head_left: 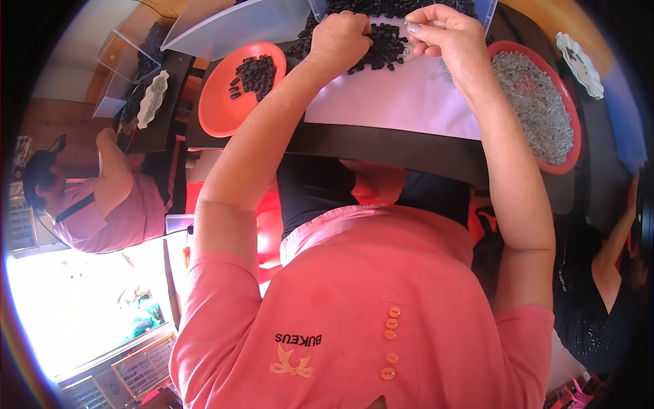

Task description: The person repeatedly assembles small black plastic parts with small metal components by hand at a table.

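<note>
My left hand (340,42) is closed, fingers curled downward over a heap of small black pieces (385,49). Whatever it grips, if anything, is hidden behind its fingers. To its right my right hand (449,37) pinches thumb and forefinger together; anything between them is too small to name. The heap lies on a white sheet (402,102) on the dark table. By my left forearm is an orange-red bowl (218,109) partly filled with the same black pieces. Beside my right forearm a red bowl (575,129) holds many small grey, metal-looking pieces.
Behind my hands stands a bluish clear plastic bin (492,13) with more black pieces. A translucent panel (218,31) leans at the upper left. A white scalloped dish (579,65) lies far right, another (152,99) at left. One person (109,198) sits at left, another (593,293) at right.
</note>
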`<state>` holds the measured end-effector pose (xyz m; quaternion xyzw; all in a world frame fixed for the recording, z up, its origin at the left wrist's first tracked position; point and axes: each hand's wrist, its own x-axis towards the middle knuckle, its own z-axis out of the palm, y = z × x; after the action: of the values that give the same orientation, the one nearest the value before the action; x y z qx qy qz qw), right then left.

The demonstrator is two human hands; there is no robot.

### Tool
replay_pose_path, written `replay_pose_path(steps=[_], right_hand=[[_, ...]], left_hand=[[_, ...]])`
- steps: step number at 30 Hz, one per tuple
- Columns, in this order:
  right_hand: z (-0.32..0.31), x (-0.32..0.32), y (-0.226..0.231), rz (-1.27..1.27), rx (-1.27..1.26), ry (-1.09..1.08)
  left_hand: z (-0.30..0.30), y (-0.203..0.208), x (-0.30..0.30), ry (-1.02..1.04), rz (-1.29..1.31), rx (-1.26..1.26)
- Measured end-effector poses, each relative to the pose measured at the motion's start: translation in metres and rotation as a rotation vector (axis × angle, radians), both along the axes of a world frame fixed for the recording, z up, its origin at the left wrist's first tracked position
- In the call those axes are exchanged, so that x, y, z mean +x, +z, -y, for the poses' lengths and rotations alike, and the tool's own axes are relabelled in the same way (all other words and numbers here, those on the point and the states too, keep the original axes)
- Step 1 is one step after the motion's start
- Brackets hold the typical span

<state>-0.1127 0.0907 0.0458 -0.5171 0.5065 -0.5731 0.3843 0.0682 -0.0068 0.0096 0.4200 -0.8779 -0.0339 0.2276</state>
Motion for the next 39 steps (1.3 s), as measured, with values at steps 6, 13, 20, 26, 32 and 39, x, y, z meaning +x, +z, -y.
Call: replay_pose_path(steps=[6,13,20,26,32,39], right_hand=[[0.010,-0.021,-0.021,-0.118,-0.022,0.038],[0.014,-0.014,-0.024,-0.246,-0.186,0.004],[0.006,-0.013,-0.010,-0.677,-0.480,-0.067],[0.008,-0.008,-0.011,-0.990,-0.754,-0.126],[-0.005,0.024,0.008,-0.508,-0.528,-0.039],[0.004,0.014,-0.006,-0.533,-0.510,-0.056]], left_hand=[[-0.003,0.004,-0.005,-0.052,-0.312,0.196],[-0.037,0.027,-0.023,-0.203,-0.845,0.839],[-0.029,0.023,-0.021,-0.253,-0.997,1.014],[-0.027,0.013,-0.018,-0.279,-1.028,1.165],[-0.012,0.002,-0.011,-0.461,-1.285,1.402],[-0.033,0.025,-0.004,-0.385,-1.192,1.401]])
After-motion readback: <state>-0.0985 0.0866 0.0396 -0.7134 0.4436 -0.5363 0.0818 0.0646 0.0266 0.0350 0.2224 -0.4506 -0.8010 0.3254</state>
